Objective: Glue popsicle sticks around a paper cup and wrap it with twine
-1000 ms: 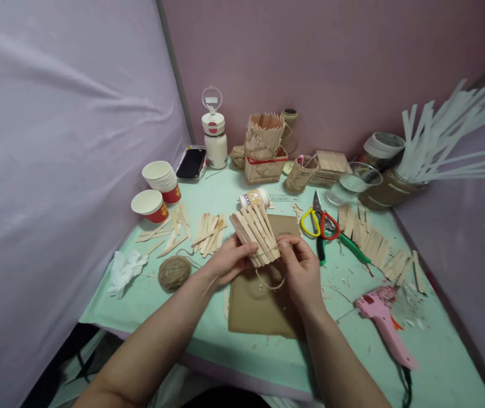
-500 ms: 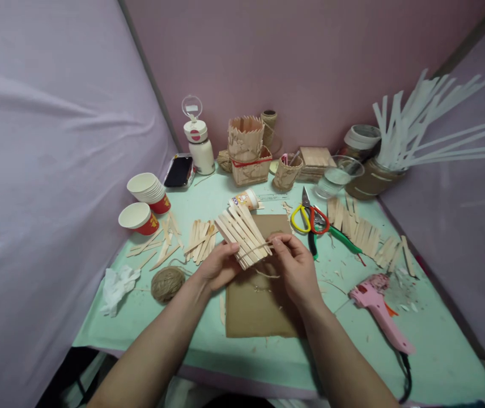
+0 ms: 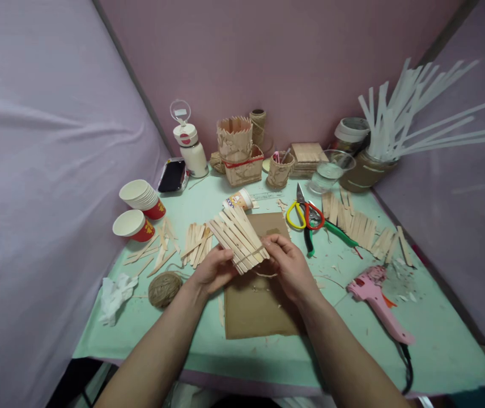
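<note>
Tilted over a brown cardboard sheet (image 3: 263, 314) is a fan-shaped piece faced with wooden craft sticks (image 3: 237, 235), side by side. My left hand (image 3: 212, 273) grips it at the lower left, thumb on the front and fingers hidden behind. A strand of twine (image 3: 249, 258) runs across the sticks near their lower end. At the right edge, my right hand (image 3: 291, 266) is closed, thumb and fingertips pinching the twine against the piece. A loop of it hangs below. The twine ball (image 3: 165, 289) rests left of my left forearm.
Left are paper cups (image 3: 134, 226), loose craft sticks (image 3: 198, 243) and a crumpled tissue (image 3: 115, 297). Scissors (image 3: 304, 212), green-handled pliers (image 3: 340, 233) and a pink glue gun (image 3: 381, 306) with a cord lie right. Stick-covered containers (image 3: 242, 167) and a glass bowl of water (image 3: 327, 177) stand behind.
My right hand has drawn the twine in from beyond the right edge to against the sticks. My left hand keeps its hold. The whole view has shifted slightly.
</note>
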### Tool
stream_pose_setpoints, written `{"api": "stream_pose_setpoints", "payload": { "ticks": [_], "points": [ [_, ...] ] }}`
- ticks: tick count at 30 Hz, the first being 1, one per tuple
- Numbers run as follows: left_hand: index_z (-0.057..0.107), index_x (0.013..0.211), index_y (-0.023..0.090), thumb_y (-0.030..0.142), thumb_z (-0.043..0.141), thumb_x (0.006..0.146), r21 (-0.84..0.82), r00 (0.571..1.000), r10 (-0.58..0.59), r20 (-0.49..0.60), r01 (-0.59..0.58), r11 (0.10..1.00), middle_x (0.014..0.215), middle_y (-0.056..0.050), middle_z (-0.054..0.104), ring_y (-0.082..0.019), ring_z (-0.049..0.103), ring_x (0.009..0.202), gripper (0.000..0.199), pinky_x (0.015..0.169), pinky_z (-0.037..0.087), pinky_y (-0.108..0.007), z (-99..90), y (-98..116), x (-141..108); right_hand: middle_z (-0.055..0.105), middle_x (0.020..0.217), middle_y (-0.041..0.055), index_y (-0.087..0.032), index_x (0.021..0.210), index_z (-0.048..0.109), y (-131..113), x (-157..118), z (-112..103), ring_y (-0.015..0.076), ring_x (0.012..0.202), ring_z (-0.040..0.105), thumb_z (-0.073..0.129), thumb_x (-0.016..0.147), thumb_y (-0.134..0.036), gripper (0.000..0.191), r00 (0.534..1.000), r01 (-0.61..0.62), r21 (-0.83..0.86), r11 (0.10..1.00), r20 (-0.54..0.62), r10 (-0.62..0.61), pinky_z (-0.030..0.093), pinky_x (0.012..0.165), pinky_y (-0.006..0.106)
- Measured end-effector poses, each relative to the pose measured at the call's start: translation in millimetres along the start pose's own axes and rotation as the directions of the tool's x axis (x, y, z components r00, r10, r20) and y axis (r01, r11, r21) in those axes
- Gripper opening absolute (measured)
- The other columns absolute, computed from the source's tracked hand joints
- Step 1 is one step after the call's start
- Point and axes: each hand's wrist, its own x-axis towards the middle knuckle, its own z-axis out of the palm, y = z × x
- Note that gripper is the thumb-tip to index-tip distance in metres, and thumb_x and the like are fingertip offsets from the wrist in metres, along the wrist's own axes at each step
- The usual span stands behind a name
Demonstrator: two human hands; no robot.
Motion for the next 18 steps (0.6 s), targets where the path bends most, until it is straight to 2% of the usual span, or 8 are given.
{"api": "stream_pose_setpoints", "payload": {
  "ticks": [4,7,10,12,15,18],
  "points": [
    [0.066,0.111,0.015,0.03,0.09,0.062,-0.001,1.0,0.024,0.009,-0.024,1.0,0.104,-0.01,0.078,-0.033,0.069,0.115,0.056,0.107,0.051,-0.048,3.2,0.8,0.3,0.07,0.081,0.001,-0.022,0.076,0.063,-2.1,0.7,0.5,0.016,0.064,0.058,0.079,0.073,-0.052,0.034,1.0,-0.023,0.074,0.997,0.008,0.022,0.05,0.058,0.028],
    [0.063,0.114,0.015,0.025,0.087,0.067,-0.007,0.998,0.055,-0.013,-0.055,0.998,0.11,-0.012,0.076,-0.032,0.068,0.118,0.053,0.108,0.05,-0.048,7.7,3.4,0.8,0.069,0.082,0.0004,-0.022,0.075,0.061,-3.5,0.7,0.2,0.0144,0.063,0.056,0.078,0.074,-0.051,0.033,0.998,0.049,0.058,0.997,-0.038,-0.047,0.048,0.058,0.027],
    [0.063,0.115,0.014,0.021,0.083,0.07,-0.013,0.998,0.065,-0.014,-0.065,0.998,0.112,-0.012,0.075,-0.031,0.067,0.12,0.05,0.11,0.049,-0.047,12.2,5.7,1.3,0.068,0.085,0.0001,-0.022,0.08,0.063,-2.7,-0.3,-0.4,0.0154,0.072,0.059,0.073,0.081,-0.047,0.027,0.977,0.193,-0.068,0.979,-0.08,-0.198,0.049,0.068,0.028],
    [0.064,0.114,0.014,0.027,0.085,0.069,-0.036,0.998,0.069,-0.006,-0.069,0.997,0.114,-0.013,0.075,-0.032,0.065,0.122,0.052,0.11,0.048,-0.048,14.3,5.4,1.6,0.068,0.088,0.0006,-0.022,0.084,0.065,-1.1,-2.0,-0.1,0.0171,0.082,0.062,0.07,0.085,-0.043,0.022,0.956,0.272,-0.175,0.946,-0.065,-0.287,0.05,0.077,0.03],
    [0.064,0.114,0.014,0.037,0.089,0.064,-0.039,0.997,0.066,-0.043,-0.068,0.997,0.114,-0.014,0.075,-0.034,0.065,0.122,0.061,0.11,0.048,-0.049,16.1,1.9,2.3,0.068,0.094,0.0017,-0.022,0.087,0.064,2.1,-5.5,1.8,0.0183,0.091,0.063,0.066,0.09,-0.039,0.017,0.931,0.351,-0.279,0.894,-0.002,-0.365,0.05,0.084,0.031],
    [0.065,0.112,0.013,0.035,0.095,0.058,-0.002,0.99,0.062,-0.123,-0.063,0.998,0.106,-0.012,0.077,-0.034,0.068,0.116,0.066,0.108,0.05,-0.05,17.0,-2.3,3.4,0.066,0.097,0.0029,-0.022,0.085,0.063,3.9,-8.0,3.7,0.0188,0.095,0.062,0.064,0.092,-0.036,0.015,0.914,0.395,-0.337,0.854,0.049,-0.404,0.05,0.085,0.032]
  ]
}}
